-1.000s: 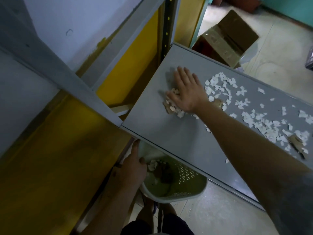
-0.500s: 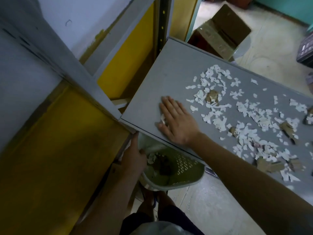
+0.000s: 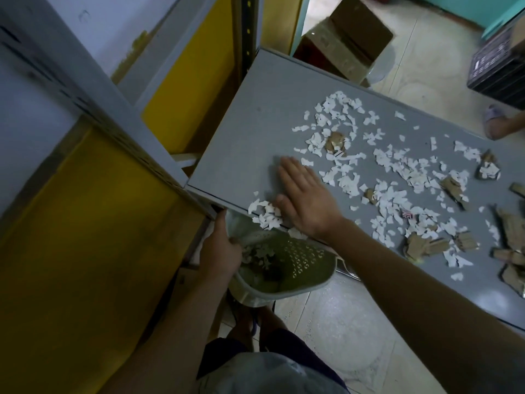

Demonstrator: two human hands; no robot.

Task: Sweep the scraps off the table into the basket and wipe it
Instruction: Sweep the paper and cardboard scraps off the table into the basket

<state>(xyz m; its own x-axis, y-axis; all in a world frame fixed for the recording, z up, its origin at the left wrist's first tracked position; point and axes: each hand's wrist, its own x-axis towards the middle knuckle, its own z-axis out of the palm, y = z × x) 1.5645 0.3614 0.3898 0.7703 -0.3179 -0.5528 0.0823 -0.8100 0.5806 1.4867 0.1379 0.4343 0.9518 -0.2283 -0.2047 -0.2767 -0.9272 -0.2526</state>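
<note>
While scraps (image 3: 265,213) are reaching tabletop (image 3: 247,143) edge, right hand (image 3: 305,199) is lying flat, fingers straight, holding nothing, pushing pile off. Left hand (image 3: 220,250) is gripping basket (image 3: 287,270) rim, keeping it tucked under edge as catcher. Most scraps are lying spread further right.

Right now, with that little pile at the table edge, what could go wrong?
The clump of white paper scraps sits at the grey table's edge; the perforated green plastic basket, gripped by the left hand, may not catch all. The flat right hand could scatter scraps floorward.
</note>
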